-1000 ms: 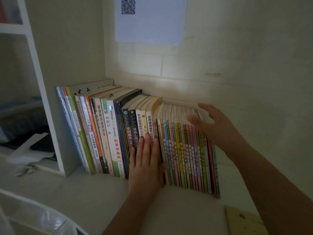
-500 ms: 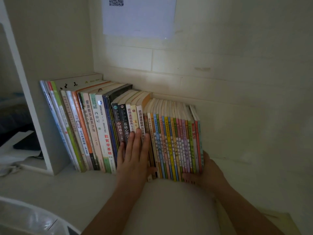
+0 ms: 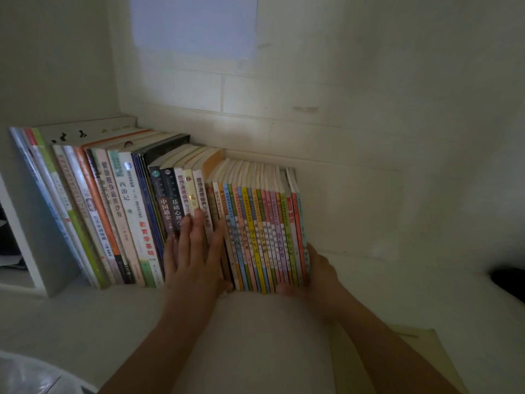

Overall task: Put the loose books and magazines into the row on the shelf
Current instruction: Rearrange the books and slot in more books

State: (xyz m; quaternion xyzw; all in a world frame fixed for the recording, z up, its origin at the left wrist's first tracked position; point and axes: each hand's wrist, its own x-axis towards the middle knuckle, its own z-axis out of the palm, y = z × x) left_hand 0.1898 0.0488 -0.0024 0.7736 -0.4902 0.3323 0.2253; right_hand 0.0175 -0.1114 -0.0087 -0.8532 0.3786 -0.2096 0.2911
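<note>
Books (image 3: 264, 231) stand between left hand (image 3: 196, 260) and right hand (image 3: 318, 277).

The right hand (image 3: 318, 275) has dropped from the thin colourful books' (image 3: 261, 237) tops to grip their lower right end

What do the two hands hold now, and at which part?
Left hand presses flat on the spines; right hand holds the thin colourful books at the row's right end, low.
</note>
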